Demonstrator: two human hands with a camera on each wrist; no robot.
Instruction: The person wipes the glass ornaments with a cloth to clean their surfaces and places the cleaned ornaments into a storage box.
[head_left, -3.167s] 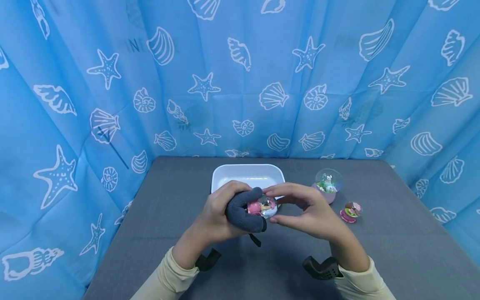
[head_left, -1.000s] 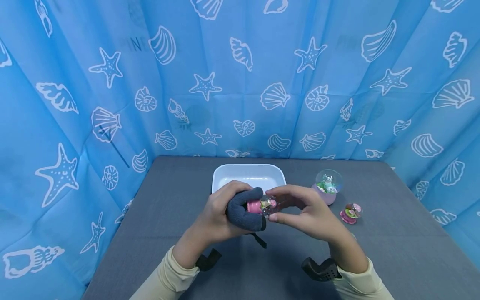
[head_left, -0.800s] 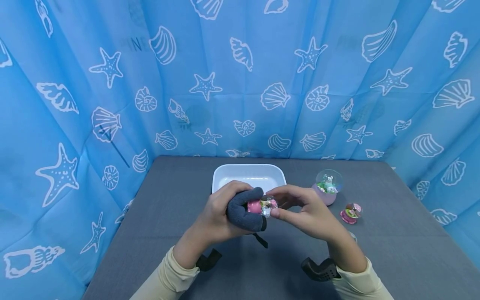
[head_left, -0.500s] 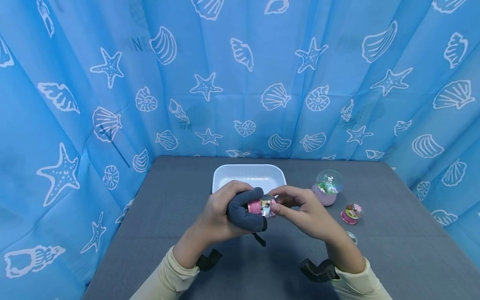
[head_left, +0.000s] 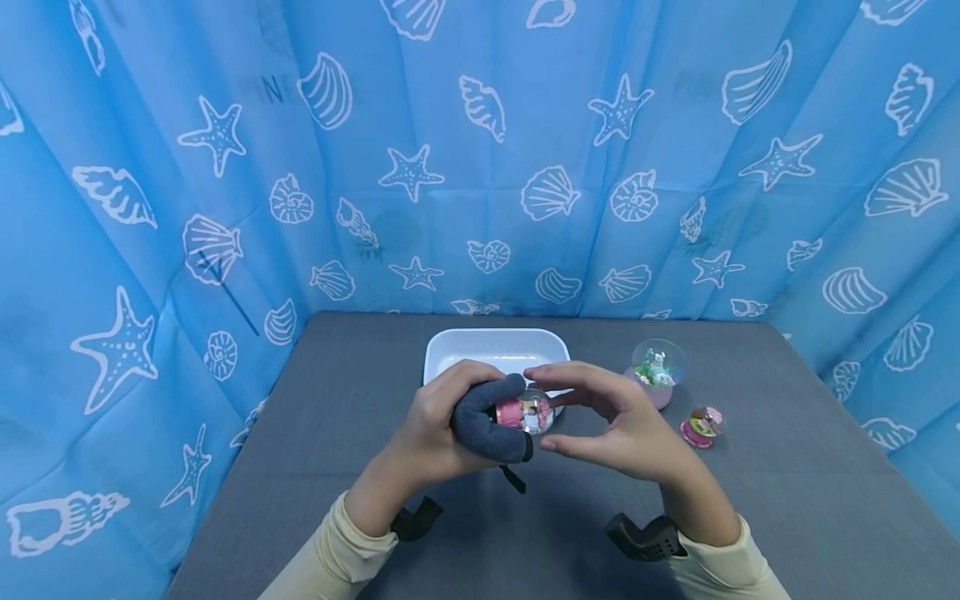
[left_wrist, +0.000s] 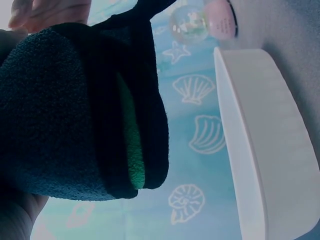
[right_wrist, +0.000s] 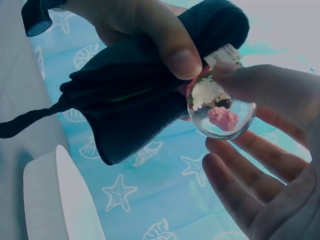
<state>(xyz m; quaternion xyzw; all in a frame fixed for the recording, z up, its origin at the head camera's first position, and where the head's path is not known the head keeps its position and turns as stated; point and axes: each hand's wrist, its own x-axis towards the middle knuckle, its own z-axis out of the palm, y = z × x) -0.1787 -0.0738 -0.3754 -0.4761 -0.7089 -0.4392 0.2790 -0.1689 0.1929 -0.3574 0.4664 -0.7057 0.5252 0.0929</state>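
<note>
My left hand grips a dark grey cloth wrapped about the pink base of a small snow globe, which lies on its side in the air. The clear dome, with a pink and white figure inside, sticks out to the right. Round that dome my right hand is spread, thumb below and fingers above, with a gap at the thumb in the head view. In the right wrist view the right thumb overlaps the dome's edge and the other fingers stand behind it. The cloth hides most of the base.
A white tray stands behind the hands on the grey table. To the right are a larger snow globe with a lilac base and a small pink-based one. A blue shell-patterned curtain surrounds the table.
Half a second ago my right fingers pinched the dome; now they have spread apart. The globe has turned within the cloth. The left hand has stayed in place.
</note>
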